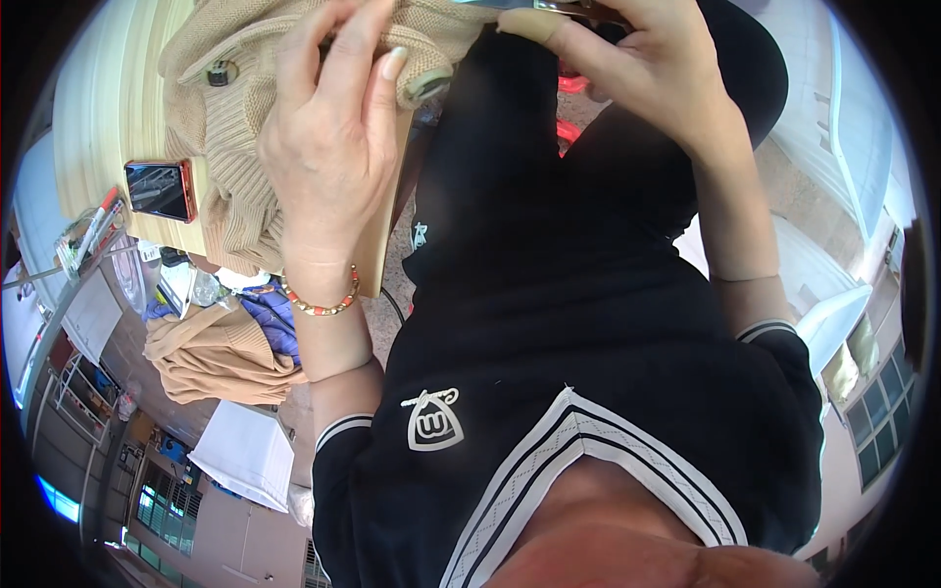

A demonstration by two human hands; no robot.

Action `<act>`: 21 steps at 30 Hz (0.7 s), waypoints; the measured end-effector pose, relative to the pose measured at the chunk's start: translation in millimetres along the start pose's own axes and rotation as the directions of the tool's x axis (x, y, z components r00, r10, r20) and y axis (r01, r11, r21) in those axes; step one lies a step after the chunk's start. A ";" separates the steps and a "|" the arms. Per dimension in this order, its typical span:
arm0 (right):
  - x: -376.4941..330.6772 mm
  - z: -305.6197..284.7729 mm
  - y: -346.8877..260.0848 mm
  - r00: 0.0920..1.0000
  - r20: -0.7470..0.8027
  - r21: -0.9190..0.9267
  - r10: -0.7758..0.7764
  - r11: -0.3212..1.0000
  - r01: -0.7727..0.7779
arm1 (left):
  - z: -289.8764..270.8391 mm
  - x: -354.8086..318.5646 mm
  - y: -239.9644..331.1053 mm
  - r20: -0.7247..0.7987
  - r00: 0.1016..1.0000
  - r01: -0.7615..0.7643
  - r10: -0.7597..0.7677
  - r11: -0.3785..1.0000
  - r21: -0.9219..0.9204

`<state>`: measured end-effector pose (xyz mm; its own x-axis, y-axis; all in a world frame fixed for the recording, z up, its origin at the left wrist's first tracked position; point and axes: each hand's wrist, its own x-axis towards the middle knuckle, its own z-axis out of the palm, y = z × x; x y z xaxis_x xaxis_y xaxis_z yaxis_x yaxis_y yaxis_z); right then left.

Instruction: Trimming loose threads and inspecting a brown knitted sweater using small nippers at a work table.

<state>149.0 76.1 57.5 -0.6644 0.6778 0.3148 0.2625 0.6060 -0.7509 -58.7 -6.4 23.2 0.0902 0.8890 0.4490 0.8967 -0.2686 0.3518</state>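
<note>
A beige knitted garment (221,137) lies bunched on the wooden table at the upper left. My left hand (328,147) is over it, fingers bent and thumb close to a fold, gripping the knit near the top edge. Beside the thumb shows a round greenish button (428,85); a dark button (222,73) sits farther left on the knit. At the top, my right hand (637,64) is closed around a slim shiny metal tool (578,8), partly cut off by the picture's edge. Its kind is unclear. A yellowish cover wraps the right thumb.
On the pale wooden table (93,127) lies a phone (160,190) with a red case. Below the table are a tan folded garment (221,348), blue-purple cloth (272,318) and a white box (243,453). Pens (96,225) stand at the left. White sheeting (823,127) hangs at the right.
</note>
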 end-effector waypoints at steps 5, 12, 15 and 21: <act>-5.5 9.6 17.1 0.997 -0.061 0.064 -0.039 0.997 0.043 | -31.9 -4.9 -17.7 0.036 0.999 -0.020 0.024 0.993 -0.118; 7.5 26.6 19.9 0.996 -0.056 -0.128 -0.073 0.990 0.065 | -109.4 -31.5 -12.7 -0.161 0.955 0.181 -0.247 0.923 -0.340; 19.6 28.4 27.2 0.994 -0.086 -0.198 -0.060 0.979 0.042 | -128.1 -46.2 -19.0 -0.216 0.934 0.150 -0.284 0.862 -0.484; 27.6 36.2 21.3 0.951 -0.202 0.547 0.234 0.832 -0.088 | -142.5 -56.4 -27.8 -0.225 0.893 0.084 -0.390 0.636 -0.767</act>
<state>110.9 92.6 29.2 -0.4295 0.8703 0.2411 -0.1056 0.2167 -0.9705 -150.5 -102.0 105.2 -0.3669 0.8149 0.4488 0.2450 -0.3807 0.8916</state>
